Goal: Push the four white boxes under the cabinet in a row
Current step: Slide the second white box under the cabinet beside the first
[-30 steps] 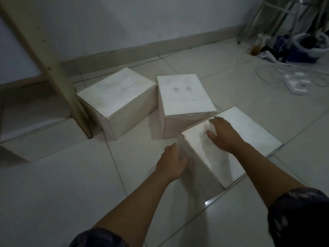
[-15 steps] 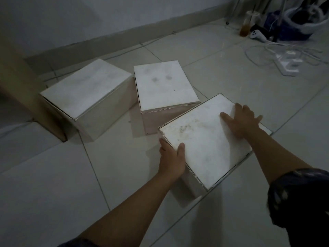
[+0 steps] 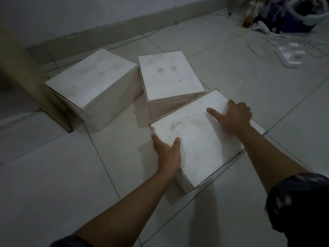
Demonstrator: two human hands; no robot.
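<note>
Seen from head camera: two forearms, left [image 3: 124,205] and right [image 3: 272,154], bare from elbow down. Left hand [image 3: 167,154] and right hand [image 3: 231,118] bare too. Right sleeve [image 3: 299,207]: dark cloth, near black, pale mottled blotches, faint sheen, bunched in soft folds, hem near elbow. Left sleeve [image 3: 71,242]: same dark cloth, only sliver at bottom edge, pattern too dim to read. Low light; navy or black, cannot tell.

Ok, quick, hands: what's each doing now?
Left hand: grips the nearest white box at its left edge, thumb on top.
Right hand: grips the same box's far edge, fingers curled over.
</note>
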